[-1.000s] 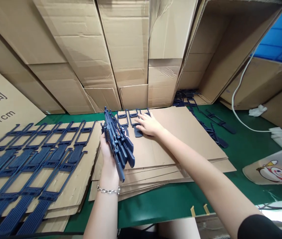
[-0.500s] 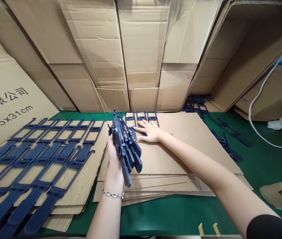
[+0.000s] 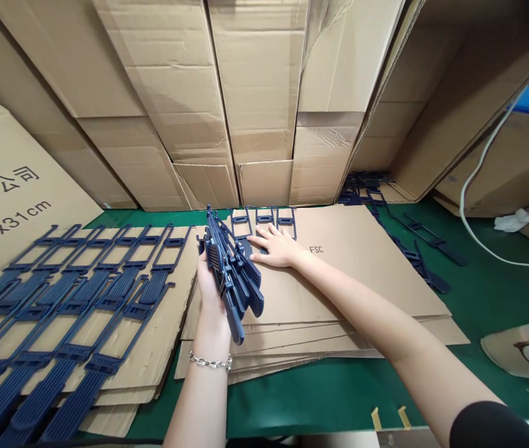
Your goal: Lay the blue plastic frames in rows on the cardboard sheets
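A bundle of dark blue plastic brackets (image 3: 235, 274), each with an open frame and a ribbed flat end, is gripped in my left hand (image 3: 209, 286). My right hand (image 3: 277, 247) lies flat, fingers spread, over a short row of the same brackets (image 3: 264, 218) at the far left corner of a cardboard stack (image 3: 362, 274). The fingers partly hide the lower ends of that row. On another cardboard stack (image 3: 162, 336) to the left, several more brackets (image 3: 101, 363) lie in two overlapping rows.
Tall cardboard boxes (image 3: 255, 81) form a wall behind the green table (image 3: 302, 398). Loose brackets (image 3: 426, 239) lie scattered back right, by a tipped open box (image 3: 437, 124). A white cable (image 3: 467, 205), crumpled tissue (image 3: 514, 220) and a printed cup (image 3: 502, 351) are at the right.
The camera view has shifted slightly, showing the FSC print by my right forearm. My right hand stays over the row, its fingers slightly shifted. The left hand still holds its bundle.
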`<state>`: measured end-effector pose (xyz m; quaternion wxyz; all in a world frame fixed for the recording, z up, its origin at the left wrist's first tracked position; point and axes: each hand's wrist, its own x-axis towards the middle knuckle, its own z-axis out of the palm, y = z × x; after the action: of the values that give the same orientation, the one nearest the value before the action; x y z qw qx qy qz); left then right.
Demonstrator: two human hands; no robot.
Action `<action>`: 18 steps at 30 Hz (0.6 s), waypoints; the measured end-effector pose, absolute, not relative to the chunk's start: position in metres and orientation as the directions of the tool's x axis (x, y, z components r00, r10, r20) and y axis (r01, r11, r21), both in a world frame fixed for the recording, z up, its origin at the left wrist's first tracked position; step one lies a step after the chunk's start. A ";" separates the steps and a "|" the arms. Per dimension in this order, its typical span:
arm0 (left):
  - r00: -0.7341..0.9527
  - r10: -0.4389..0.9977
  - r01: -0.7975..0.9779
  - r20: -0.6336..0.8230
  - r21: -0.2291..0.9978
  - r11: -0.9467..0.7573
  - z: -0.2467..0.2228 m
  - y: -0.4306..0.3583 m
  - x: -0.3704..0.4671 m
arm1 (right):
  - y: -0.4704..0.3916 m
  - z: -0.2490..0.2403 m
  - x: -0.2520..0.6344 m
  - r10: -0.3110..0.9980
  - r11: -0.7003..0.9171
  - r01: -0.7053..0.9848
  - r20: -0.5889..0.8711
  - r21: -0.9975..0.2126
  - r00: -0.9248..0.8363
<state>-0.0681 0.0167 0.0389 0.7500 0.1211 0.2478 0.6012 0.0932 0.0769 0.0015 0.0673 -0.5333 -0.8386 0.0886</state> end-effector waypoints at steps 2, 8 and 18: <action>0.146 0.955 -0.850 -0.257 0.461 0.254 0.038 0.017 -0.068 | 0.076 -0.001 0.090 0.920 0.386 0.894 0.031 -0.225 -0.390; 0.128 0.956 -0.845 -0.265 0.475 0.246 0.036 0.020 -0.068 | 0.074 -0.006 0.082 0.943 0.334 0.912 0.072 -0.239 -0.326; 0.127 0.953 -0.837 -0.276 0.486 0.252 0.044 0.016 -0.063 | 0.072 -0.001 0.084 0.931 0.361 0.899 0.045 -0.246 -0.362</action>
<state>-0.0628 0.0155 0.0442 0.7429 0.1067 0.2720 0.6022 0.0842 0.0717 -0.0008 0.0886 -0.5578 -0.8203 0.0899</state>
